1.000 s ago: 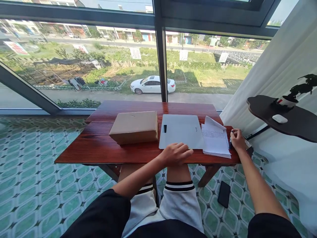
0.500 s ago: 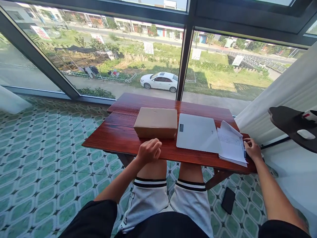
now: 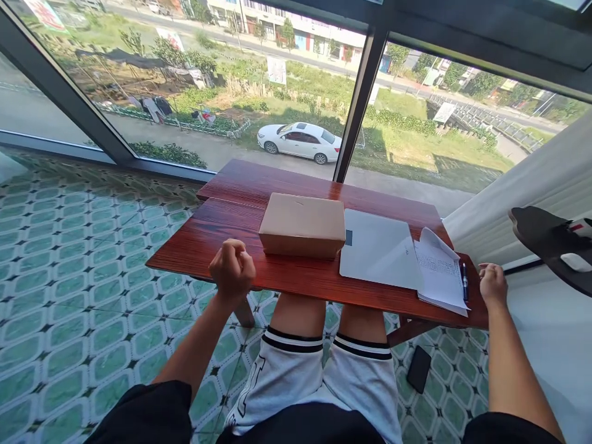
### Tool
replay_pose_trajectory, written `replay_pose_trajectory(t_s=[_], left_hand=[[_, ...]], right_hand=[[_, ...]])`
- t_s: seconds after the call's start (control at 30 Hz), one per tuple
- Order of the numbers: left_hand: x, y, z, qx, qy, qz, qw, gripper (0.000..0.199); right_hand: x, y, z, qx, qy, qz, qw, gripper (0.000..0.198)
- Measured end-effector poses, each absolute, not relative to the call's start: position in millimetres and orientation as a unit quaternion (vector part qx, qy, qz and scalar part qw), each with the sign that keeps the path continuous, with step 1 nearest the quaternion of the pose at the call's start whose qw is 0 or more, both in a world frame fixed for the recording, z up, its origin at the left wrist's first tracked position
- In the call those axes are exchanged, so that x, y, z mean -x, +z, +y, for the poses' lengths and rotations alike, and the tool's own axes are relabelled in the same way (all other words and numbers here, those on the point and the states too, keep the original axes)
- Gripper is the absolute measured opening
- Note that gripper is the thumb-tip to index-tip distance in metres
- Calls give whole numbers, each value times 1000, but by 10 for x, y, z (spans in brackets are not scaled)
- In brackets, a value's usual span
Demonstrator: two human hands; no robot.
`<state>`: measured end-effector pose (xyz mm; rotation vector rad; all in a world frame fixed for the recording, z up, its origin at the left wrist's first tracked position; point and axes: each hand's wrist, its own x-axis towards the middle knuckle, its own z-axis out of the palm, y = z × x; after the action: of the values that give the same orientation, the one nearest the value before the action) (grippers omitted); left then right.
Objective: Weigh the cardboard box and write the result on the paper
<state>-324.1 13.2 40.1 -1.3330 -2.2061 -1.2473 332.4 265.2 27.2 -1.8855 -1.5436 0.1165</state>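
The left hand [image 3: 232, 269] is curled in a fist, holding nothing, at the front edge of the red wooden desk [image 3: 222, 237], near the box [image 3: 303, 225]. The right hand [image 3: 493, 285], loosely closed and empty, sits at the desk's right corner just beside the pen [image 3: 464, 280] on the papers [image 3: 439, 271]. Green tiled floor [image 3: 92, 296] lies open to the left.

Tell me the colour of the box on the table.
The box is plain tan cardboard, standing on the red-brown wooden table; the head view shows it best.

Bright sun comes in through the big window [image 3: 231, 80]. The picture is sharp, but its edges bend outward.
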Motion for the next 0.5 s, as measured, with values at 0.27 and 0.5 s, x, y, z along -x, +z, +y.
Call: replay_pose_trajectory(t_s=[0.27,0.5], left_hand=[[3374,603,167,365,-509,-779,9,25],[3355,748,421,421,-451,-785,-57,45]], right_hand=[[-1391,889,1745,608,-17,-617,499,31],[42,1019,1492,464,237,-746,416,37]])
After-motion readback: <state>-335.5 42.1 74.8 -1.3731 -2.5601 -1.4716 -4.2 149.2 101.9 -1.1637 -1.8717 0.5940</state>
